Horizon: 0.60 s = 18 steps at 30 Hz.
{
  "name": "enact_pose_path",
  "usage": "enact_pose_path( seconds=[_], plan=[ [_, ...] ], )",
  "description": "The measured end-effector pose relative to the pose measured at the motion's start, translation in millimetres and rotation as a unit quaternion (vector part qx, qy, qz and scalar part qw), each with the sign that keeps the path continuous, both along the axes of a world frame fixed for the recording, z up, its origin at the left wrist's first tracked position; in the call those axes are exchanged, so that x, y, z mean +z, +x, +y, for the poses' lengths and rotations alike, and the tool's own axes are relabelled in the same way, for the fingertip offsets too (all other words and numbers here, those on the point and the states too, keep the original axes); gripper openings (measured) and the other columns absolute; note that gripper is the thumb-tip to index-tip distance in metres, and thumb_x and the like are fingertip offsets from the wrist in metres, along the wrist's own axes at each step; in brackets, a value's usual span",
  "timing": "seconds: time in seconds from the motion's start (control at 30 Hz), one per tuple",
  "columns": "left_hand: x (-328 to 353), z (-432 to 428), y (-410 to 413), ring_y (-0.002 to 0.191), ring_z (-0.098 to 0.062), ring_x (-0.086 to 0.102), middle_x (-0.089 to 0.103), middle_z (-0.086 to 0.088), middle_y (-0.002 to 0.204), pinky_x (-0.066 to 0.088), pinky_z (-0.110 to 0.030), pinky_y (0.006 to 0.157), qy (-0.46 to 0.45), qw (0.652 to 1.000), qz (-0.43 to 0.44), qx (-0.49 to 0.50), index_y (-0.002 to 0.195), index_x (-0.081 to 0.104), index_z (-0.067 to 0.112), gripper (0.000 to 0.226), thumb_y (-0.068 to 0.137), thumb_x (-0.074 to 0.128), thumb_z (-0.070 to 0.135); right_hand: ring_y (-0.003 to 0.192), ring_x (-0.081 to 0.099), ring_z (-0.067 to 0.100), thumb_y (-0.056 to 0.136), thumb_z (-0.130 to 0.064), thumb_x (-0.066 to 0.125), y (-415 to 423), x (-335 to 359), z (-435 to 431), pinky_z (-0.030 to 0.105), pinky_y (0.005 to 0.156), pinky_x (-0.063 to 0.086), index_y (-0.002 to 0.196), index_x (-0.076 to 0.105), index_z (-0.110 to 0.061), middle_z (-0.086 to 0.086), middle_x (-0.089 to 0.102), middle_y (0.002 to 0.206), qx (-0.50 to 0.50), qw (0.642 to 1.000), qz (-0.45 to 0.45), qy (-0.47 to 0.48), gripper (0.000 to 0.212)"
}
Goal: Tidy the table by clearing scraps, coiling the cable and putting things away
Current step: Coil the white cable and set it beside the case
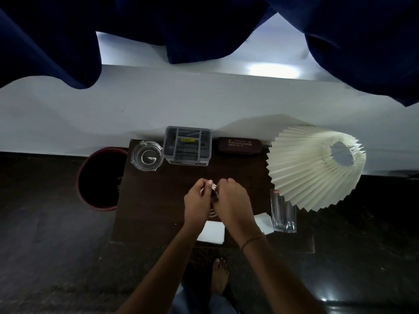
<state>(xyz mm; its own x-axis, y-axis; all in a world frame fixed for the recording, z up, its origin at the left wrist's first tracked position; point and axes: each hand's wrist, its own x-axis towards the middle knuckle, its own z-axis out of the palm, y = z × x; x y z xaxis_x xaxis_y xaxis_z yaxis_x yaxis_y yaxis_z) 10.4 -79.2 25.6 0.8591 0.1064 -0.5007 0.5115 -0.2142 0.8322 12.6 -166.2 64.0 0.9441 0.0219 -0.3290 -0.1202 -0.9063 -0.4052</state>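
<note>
White cable [213, 186]: bunched above mid-worktop [158, 200], gripped by left hand [196, 203] and right hand [232, 201], fingers of both curled round it. Behind: glass ashtray [147, 156], grey organiser [187, 146], spectacle case [240, 145]. Right: pleated lampshade [310, 175], drinking glass [283, 213]. Near edge: white paper [213, 233].

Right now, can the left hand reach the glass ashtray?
Probably yes, once freed: the left hand pinches the white cable together with the right hand, but only bare table lies between it and the ashtray.
</note>
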Motion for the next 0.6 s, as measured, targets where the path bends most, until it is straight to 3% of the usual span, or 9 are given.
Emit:
enact_pose_path(
  seconds=[0.2, 0.3, 0.37, 0.4, 0.47, 0.53, 0.6],
  plan=[
    [5, 10, -3, 0.07, -0.002, 0.064, 0.069, 0.006, 0.076, 0.05, -0.018, 0.064, -0.054, 0.998, 0.006, -0.04, 0.093, 0.07, 0.019, 0.026, 0.093, 0.048, 0.032, 0.06, 0.054, 0.003, 0.078, -0.022, 0.067, 8, 7, -18, 0.011, 0.052, 0.041, 0.083, 0.058, -0.011, -0.005, 0.056, 0.07, -0.09, 0.982, 0.072, 0.146, 0.015],
    [7, 12, -4, 0.066, -0.001, 0.065, 0.069, 0.001, 0.076, 0.05, -0.015, 0.059, -0.066, 0.996, -0.002, -0.059, 0.089, 0.071, 0.018, 0.025, 0.093, 0.05, 0.032, 0.064, 0.063, 0.009, 0.078, -0.021, 0.067, 13, 10, -25, 0.02, 0.059, 0.054, 0.075, 0.056, -0.016, -0.002, 0.06, 0.07, -0.104, 0.969, 0.126, 0.185, 0.013],
    [7, 15, -3, 0.068, -0.008, 0.065, 0.069, -0.004, 0.076, 0.053, -0.022, 0.061, -0.054, 0.996, -0.004, -0.076, 0.085, 0.07, 0.017, 0.026, 0.093, 0.05, 0.032, 0.066, 0.068, 0.012, 0.078, -0.018, 0.067, 14, 12, -28, 0.024, 0.063, 0.058, 0.078, 0.058, -0.015, 0.001, 0.064, 0.074, -0.119, 0.953, 0.173, 0.217, 0.01],
    [6, 17, -2, 0.068, -0.011, 0.064, 0.069, -0.006, 0.075, 0.053, -0.026, 0.063, -0.05, 0.995, -0.006, -0.083, 0.083, 0.07, 0.017, 0.026, 0.092, 0.05, 0.032, 0.065, 0.069, 0.012, 0.078, -0.017, 0.068, 16, 13, -30, 0.024, 0.063, 0.059, 0.08, 0.06, -0.015, 0.002, 0.066, 0.075, -0.125, 0.946, 0.192, 0.23, 0.009],
    [5, 22, -1, 0.066, -0.008, 0.062, 0.068, -0.007, 0.073, 0.049, -0.021, 0.062, -0.043, 0.995, -0.011, -0.09, 0.081, 0.07, 0.015, 0.026, 0.091, 0.052, 0.031, 0.063, 0.068, 0.011, 0.078, -0.014, 0.069, 17, 16, -35, 0.018, 0.06, 0.057, 0.084, 0.063, -0.014, 0.002, 0.067, 0.076, -0.124, 0.94, 0.205, 0.243, 0.008],
    [4, 27, 0, 0.059, -0.004, 0.058, 0.064, -0.005, 0.067, 0.046, -0.017, 0.057, -0.036, 0.993, -0.013, -0.108, 0.08, 0.07, 0.012, 0.028, 0.09, 0.054, 0.031, 0.059, 0.065, 0.007, 0.077, -0.01, 0.069, 17, 18, -38, 0.012, 0.056, 0.053, 0.087, 0.067, -0.011, 0.002, 0.067, 0.072, -0.112, 0.945, 0.195, 0.238, 0.01],
    [4, 30, -1, 0.054, -0.007, 0.057, 0.061, -0.004, 0.062, 0.047, -0.023, 0.056, -0.039, 0.991, -0.004, -0.128, 0.076, 0.068, 0.01, 0.029, 0.09, 0.055, 0.032, 0.056, 0.063, 0.005, 0.077, -0.009, 0.069, 16, 18, -39, 0.008, 0.052, 0.049, 0.091, 0.069, -0.007, 0.0, 0.066, 0.067, -0.087, 0.957, 0.173, 0.216, 0.014]
  ],
)
